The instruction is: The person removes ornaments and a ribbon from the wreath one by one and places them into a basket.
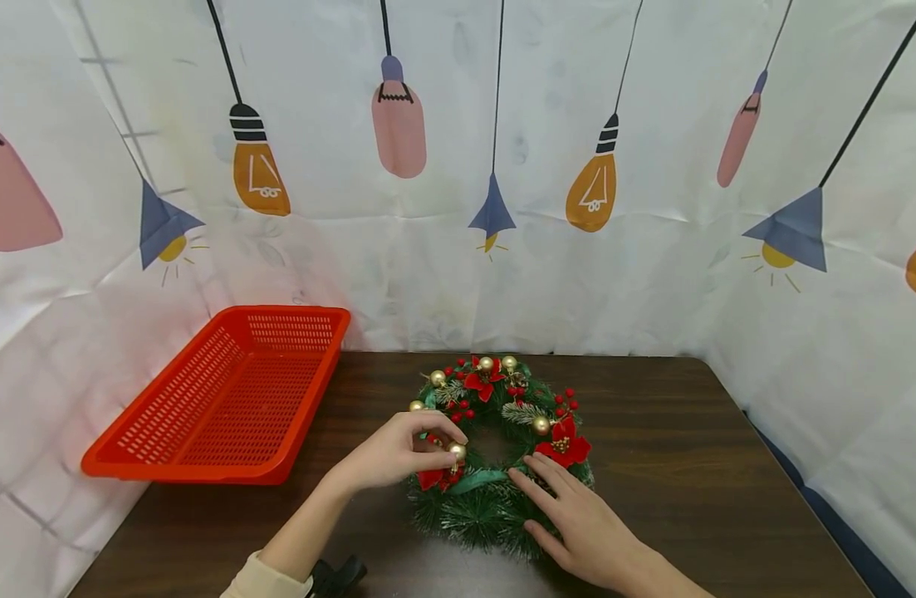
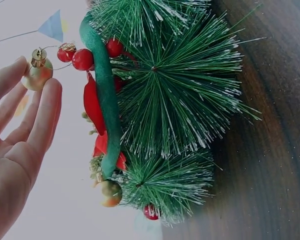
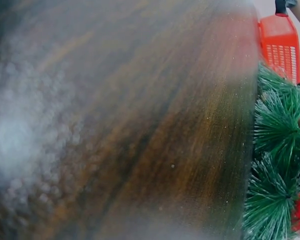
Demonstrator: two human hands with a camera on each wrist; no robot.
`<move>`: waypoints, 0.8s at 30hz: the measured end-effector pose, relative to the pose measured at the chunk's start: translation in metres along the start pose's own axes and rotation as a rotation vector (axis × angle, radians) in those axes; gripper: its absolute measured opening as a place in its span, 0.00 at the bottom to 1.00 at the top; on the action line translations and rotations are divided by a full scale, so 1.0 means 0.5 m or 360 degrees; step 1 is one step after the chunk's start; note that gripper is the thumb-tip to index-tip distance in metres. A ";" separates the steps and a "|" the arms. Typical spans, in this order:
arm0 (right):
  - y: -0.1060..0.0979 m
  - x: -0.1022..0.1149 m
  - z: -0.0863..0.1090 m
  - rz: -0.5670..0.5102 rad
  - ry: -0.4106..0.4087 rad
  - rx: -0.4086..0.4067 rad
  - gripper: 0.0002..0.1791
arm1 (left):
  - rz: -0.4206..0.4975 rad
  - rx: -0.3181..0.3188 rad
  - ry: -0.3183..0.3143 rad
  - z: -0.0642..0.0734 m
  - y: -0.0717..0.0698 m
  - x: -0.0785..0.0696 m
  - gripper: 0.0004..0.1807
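A green pine wreath [image 1: 472, 519] lies on the table, dressed with red poinsettias, red berries, gold balls and a green ribbon [image 2: 106, 90]. Between thumb and fingertips, my left hand [image 1: 398, 453] pinches a small gold ball ornament [image 2: 37, 75] over the wreath's left side. Its gold cap and a thin wire beside it show in the left wrist view. My right hand [image 1: 585, 527] rests with fingers spread on the wreath's lower right part, near a red poinsettia [image 1: 565, 444]. Only a sliver of that hand enters the right wrist view, at its right edge.
A red plastic basket [image 1: 278, 448] with slotted walls sits at the table's left. The dark wooden table [image 1: 674, 465] reaches back to a white curtain [image 1: 443, 274] printed with lamps and bulbs. A black strap [image 1: 338, 575] is around my left wrist.
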State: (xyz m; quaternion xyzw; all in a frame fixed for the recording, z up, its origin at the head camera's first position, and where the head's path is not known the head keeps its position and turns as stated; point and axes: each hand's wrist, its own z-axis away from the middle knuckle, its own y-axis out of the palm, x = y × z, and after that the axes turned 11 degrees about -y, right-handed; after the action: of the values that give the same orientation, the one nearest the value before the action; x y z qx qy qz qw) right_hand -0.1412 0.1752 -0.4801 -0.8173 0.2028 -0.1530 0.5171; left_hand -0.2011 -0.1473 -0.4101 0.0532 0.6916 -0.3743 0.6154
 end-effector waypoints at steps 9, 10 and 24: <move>0.004 0.000 0.002 -0.0006 -0.0004 -0.0021 0.40 | 0.0082 0.0027 0.0026 -0.006 0.014 0.007 0.12; 0.004 0.000 0.001 -0.0004 -0.0005 -0.0026 0.40 | 0.0089 0.0029 0.0031 -0.007 0.016 0.007 0.12; 0.006 0.008 -0.002 0.0023 0.0018 -0.0086 0.37 | 0.0209 -0.0043 0.0143 -0.021 0.031 -0.003 0.11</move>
State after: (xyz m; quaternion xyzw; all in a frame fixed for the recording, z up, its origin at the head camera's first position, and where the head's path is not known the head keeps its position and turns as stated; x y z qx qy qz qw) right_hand -0.1390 0.1713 -0.4821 -0.8287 0.2158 -0.1484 0.4947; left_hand -0.2010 -0.1294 -0.4162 0.1068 0.7185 -0.3209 0.6077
